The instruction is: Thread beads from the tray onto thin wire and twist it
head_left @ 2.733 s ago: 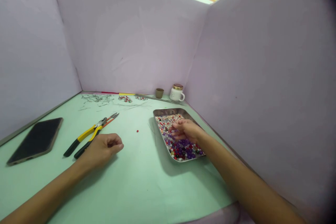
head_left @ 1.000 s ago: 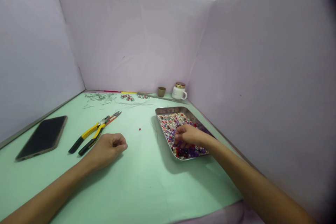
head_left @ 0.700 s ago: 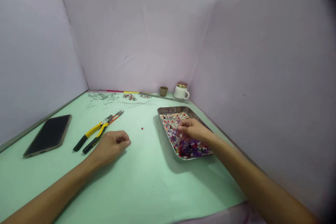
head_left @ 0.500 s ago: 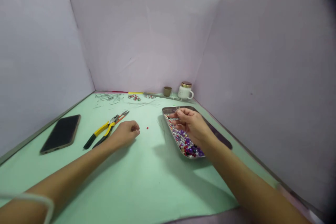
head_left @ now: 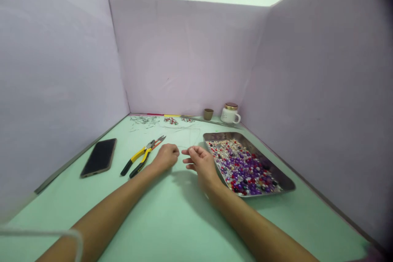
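The person's right hand (head_left: 201, 166) pinches a thin wire (head_left: 189, 137), which arcs above its fingertips. The left hand (head_left: 167, 156) curls nearby; whether it grips anything cannot be told. A metal tray (head_left: 285, 181) of mixed beads (head_left: 247, 168) sits on the tabletop (head_left: 172, 225) just right of the right hand, yellow-and-black pliers (head_left: 146, 155) beside the left.

Pale green table (head_left: 172, 223) before me. On it, to my left: dark phone (head_left: 100, 156), lying flat; then yellow-and-black pliers (head_left: 138, 154), orange-handled snips (head_left: 156, 144) at their nose. To my right: metal tray (head_left: 284, 180). Toward the back: wire scraps (head_left: 144, 120), two small beaded clusters (head_left: 171, 120), brown cup (head_left: 208, 114) upright, lidded white mug (head_left: 229, 116) beside it, near the corner.
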A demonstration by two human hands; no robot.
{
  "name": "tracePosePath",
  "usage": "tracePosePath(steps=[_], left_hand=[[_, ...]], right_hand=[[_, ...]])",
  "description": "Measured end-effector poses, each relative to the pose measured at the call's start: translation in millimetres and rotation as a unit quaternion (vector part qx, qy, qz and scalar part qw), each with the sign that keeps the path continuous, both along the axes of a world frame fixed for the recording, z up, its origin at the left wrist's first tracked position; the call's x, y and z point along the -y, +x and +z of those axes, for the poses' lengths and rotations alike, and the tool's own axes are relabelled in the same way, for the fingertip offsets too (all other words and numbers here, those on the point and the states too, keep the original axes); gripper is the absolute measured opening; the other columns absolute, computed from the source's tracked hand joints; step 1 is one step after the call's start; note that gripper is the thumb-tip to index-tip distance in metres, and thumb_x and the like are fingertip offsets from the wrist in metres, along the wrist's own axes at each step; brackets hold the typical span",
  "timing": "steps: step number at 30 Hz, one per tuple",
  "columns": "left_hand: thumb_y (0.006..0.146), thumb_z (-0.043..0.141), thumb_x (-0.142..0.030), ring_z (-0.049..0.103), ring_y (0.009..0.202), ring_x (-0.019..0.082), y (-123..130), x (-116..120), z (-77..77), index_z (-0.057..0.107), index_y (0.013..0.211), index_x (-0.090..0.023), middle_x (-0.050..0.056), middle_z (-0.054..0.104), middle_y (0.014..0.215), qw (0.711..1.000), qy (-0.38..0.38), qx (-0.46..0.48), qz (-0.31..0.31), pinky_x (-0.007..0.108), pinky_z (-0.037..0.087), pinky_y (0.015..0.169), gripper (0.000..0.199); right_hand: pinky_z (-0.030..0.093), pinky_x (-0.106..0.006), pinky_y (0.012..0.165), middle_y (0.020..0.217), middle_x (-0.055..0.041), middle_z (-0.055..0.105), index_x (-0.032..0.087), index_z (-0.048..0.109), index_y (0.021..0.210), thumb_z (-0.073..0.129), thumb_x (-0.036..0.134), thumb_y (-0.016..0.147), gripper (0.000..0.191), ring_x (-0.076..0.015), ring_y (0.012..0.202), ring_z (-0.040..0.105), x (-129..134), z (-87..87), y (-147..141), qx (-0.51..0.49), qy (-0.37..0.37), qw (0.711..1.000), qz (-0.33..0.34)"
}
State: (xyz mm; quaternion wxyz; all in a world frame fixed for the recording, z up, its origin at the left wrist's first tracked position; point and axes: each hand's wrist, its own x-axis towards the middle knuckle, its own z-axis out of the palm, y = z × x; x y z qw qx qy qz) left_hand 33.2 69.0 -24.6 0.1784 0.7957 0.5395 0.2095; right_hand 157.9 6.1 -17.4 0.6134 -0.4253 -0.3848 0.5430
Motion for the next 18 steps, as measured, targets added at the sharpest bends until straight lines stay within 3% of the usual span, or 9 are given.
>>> tracePosePath(steps=[4, 6, 8, 9, 12, 18], left_hand=[[0.081, 0.032, -0.029, 0.047, 0.052, 0.008, -49.9, 3.9, 15.4, 0.056, 0.084, -0.01, 0.005, 0.055, 0.065, 0.987, -0.024, 0.155, 0.03, 0.021, 0.039, 0.052, 0.031], [0.075, 0.047, -0.028, 0.042, 0.049, 0.005, -63.2, 7.6, 20.8, 0.056, 0.077, -0.01, 0.003, 0.052, 0.066, 0.896, -0.115, 0.429, 0.006, 0.018, 0.037, 0.049, 0.02], [0.069, 0.057, -0.021, 0.039, 0.046, 0.002, -65.8, 12.0, 22.6, 0.055, 0.072, -0.009, 0.0, 0.05, 0.065, 0.797, -0.197, 0.571, -0.01, 0.015, 0.034, 0.045, 0.013], [0.067, 0.059, -0.018, 0.039, 0.045, 0.002, -64.1, 14.0, 22.2, 0.056, 0.071, -0.009, 0.0, 0.049, 0.064, 0.769, -0.231, 0.595, -0.016, 0.015, 0.033, 0.044, 0.011], [0.069, 0.058, -0.015, 0.042, 0.047, 0.002, -54.8, 19.1, 18.8, 0.056, 0.073, -0.008, 0.0, 0.048, 0.064, 0.723, -0.299, 0.622, -0.041, 0.014, 0.035, 0.045, 0.008], [0.071, 0.057, -0.013, 0.046, 0.054, 0.004, -47.4, 27.5, 19.5, 0.056, 0.079, -0.01, 0.002, 0.05, 0.07, 0.673, -0.343, 0.651, -0.074, 0.016, 0.039, 0.051, 0.008]], right_hand=[[0.04, -0.018, 0.046, 0.076, -0.0044, 0.062, 0.014, 0.051, 0.07, 0.058, 0.036, 0.067, 0.023, -0.0084, 0.054, 0.054, 9.7, -13.0, -5.4, 0.052, 0.008, 0.996, 0.067], [0.04, -0.019, 0.047, 0.069, -0.003, 0.06, 0.015, 0.052, 0.068, 0.059, 0.036, 0.067, 0.023, -0.0081, 0.052, 0.052, 16.6, -15.6, -6.5, 0.068, 0.024, 0.99, 0.118], [0.039, -0.02, 0.047, 0.063, -0.0015, 0.058, 0.015, 0.052, 0.067, 0.059, 0.037, 0.066, 0.024, -0.0076, 0.049, 0.049, 22.5, -16.2, -7.1, 0.073, 0.036, 0.984, 0.16], [0.039, -0.02, 0.047, 0.061, -0.0007, 0.057, 0.015, 0.051, 0.066, 0.059, 0.038, 0.066, 0.024, -0.0073, 0.047, 0.048, 24.7, -16.3, -7.3, 0.072, 0.038, 0.982, 0.17], [0.037, -0.02, 0.047, 0.057, 0.0008, 0.054, 0.014, 0.051, 0.065, 0.059, 0.037, 0.067, 0.024, -0.0066, 0.045, 0.045, 27.7, -16.6, -8.3, 0.075, 0.041, 0.98, 0.18], [0.036, -0.021, 0.048, 0.053, 0.0011, 0.053, 0.014, 0.051, 0.064, 0.058, 0.039, 0.067, 0.026, -0.0073, 0.045, 0.044, 27.8, -18.2, -10.3, 0.094, 0.053, 0.977, 0.186]])
